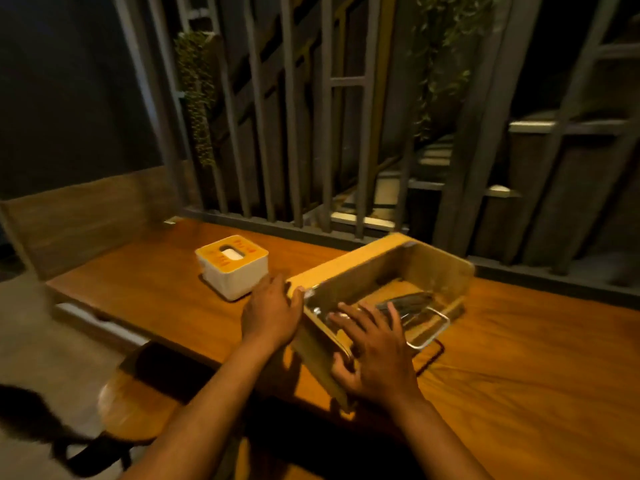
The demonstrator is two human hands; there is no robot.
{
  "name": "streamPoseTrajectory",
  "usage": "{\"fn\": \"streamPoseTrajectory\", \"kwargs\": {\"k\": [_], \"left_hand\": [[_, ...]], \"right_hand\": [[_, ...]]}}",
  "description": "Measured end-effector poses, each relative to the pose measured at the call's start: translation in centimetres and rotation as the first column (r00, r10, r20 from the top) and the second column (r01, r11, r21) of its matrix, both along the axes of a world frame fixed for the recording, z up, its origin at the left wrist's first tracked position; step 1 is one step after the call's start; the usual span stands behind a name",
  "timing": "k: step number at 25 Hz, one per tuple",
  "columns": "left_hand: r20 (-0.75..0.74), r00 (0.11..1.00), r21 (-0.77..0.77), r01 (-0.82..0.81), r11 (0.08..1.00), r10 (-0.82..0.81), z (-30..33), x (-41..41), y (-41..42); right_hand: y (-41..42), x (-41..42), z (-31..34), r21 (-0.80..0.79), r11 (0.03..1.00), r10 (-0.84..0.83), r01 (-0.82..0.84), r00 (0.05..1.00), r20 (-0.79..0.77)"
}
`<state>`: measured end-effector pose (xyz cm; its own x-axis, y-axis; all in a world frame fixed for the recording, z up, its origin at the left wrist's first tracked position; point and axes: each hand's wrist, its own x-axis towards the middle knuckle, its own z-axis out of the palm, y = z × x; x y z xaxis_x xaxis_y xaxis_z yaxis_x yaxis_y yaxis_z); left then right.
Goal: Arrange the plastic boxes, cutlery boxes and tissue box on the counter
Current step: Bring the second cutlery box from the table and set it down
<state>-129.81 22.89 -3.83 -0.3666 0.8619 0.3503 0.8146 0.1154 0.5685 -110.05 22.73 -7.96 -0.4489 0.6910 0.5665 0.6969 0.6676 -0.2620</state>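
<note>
dim warm light | wooden counter | grey slatted railing | round stool

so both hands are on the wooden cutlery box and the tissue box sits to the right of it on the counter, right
Not quite. The head view shows the tissue box to the left of the wooden cutlery box, not the right. The rest holds: the left hand is at the box's left end, the right hand is on its near edge, and both boxes are on the counter.

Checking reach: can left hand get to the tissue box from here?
Probably yes. The left hand rests on the cutlery box wall, and bare counter lies between it and the tissue box.
</note>
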Motion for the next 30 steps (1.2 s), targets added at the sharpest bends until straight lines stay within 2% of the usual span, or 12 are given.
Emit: {"fn": "streamPoseTrajectory", "kwargs": {"k": [3,6,9,11,16,22,30], "left_hand": [[0.070,0.992,-0.123,0.115,0.986,-0.107,-0.5,1.5,2.3],[0.207,0.957,-0.095,0.224,0.970,-0.201,-1.2,3.1,1.2],[0.517,0.828,-0.037,0.276,0.960,-0.218,-1.8,2.9,-0.1],[0.614,0.762,-0.037,0.289,0.957,-0.207,-2.0,2.8,-0.4],[0.599,0.775,-0.033,0.275,0.961,-0.201,-1.7,4.4,-0.6],[0.581,0.785,-0.029,0.286,0.958,-0.216,-1.7,10.0,-1.3],[0.591,0.772,-0.002,0.292,0.956,-0.234,-1.9,25.4,-3.3]], "right_hand": [[-1.3,3.7,-0.7,-0.028,0.995,-0.101,0.099,0.987,-0.125],[-2.2,5.1,-1.0,-0.103,0.970,-0.240,0.220,0.934,-0.263],[-2.4,4.8,-1.0,-0.160,0.940,-0.337,0.303,0.902,-0.269],[-2.9,4.4,-1.0,-0.193,0.927,-0.366,0.321,0.885,-0.288],[-3.4,5.0,-0.6,-0.204,0.918,-0.389,0.340,0.870,-0.301],[-4.5,10.4,-0.5,-0.203,0.907,-0.415,0.368,0.860,-0.297],[-6.5,25.8,-0.8,-0.207,0.898,-0.436,0.389,0.851,-0.293]]}}
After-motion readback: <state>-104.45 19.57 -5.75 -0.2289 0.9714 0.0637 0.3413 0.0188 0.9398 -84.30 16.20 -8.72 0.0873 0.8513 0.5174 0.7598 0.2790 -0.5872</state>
